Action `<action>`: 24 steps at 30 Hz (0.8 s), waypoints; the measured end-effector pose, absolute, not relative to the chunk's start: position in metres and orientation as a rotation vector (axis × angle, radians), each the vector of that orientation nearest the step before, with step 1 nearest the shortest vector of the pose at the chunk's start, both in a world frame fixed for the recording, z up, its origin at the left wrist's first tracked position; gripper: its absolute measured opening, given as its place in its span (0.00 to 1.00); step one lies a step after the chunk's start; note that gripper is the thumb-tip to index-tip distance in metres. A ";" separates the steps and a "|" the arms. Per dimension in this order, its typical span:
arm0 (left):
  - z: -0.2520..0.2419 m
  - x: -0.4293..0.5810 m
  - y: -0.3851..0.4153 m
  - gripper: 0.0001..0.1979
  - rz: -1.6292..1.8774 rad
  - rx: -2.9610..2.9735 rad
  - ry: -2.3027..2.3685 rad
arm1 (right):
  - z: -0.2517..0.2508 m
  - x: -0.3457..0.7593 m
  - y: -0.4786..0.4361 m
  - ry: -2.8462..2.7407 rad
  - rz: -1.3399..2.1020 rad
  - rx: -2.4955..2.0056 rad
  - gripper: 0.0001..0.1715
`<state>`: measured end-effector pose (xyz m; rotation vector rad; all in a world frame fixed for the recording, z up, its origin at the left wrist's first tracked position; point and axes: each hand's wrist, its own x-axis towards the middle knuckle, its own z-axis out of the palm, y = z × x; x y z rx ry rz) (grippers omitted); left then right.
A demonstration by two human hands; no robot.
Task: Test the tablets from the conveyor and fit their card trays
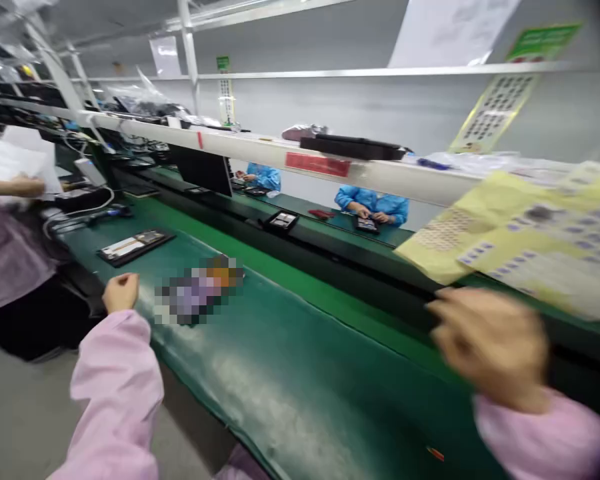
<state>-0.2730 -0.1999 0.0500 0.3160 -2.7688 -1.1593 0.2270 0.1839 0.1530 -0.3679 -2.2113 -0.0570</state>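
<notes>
My left hand (121,293) hangs over the near edge of the green-topped bench (290,380), its fingers curled into a loose fist with nothing visible in them. Just past it lies an opened flat device (137,247) in a black frame, its inner parts showing. To the right of that hand is a flat item (197,293) hidden behind coarse pixel blocks, so its kind does not show. My right hand (495,347) is raised above the right side of the bench, smeared by motion with bent fingers. Close behind it hangs a yellow printed sheet or bag (520,233).
A white shelf rail (260,147) runs along the bench, carrying a black long object (355,147). Across the line, people in blue sleeves (373,203) handle opened devices. At left a person holds white papers (17,167). A small red scrap (435,453) lies near the front.
</notes>
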 end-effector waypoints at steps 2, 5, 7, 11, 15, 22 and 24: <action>0.042 -0.303 -0.198 0.17 -1.156 0.186 -2.840 | 0.089 0.169 0.138 -2.401 0.313 -0.235 0.11; 0.023 -0.328 -0.177 0.16 -1.179 -0.191 -2.951 | 0.011 0.075 0.075 -2.581 0.784 -0.292 0.13; 0.011 -0.334 -0.158 0.17 -1.187 -0.450 -3.012 | -0.022 0.022 0.046 -2.599 0.994 -0.411 0.17; -0.009 -0.311 -0.125 0.27 -1.161 -0.880 -3.062 | -0.045 -0.035 0.022 -2.528 1.319 -0.700 0.21; -0.034 -0.226 -0.094 0.47 -1.094 -1.256 -3.004 | -0.046 -0.026 0.029 -2.346 1.496 -1.008 0.33; -0.049 -0.055 -0.073 0.56 -1.146 -1.975 -2.829 | -0.041 0.144 0.030 -2.082 1.403 -1.404 0.46; -0.047 -0.027 -0.083 0.63 -1.123 -2.352 -2.679 | -0.035 0.200 0.023 -2.070 1.301 -1.497 0.42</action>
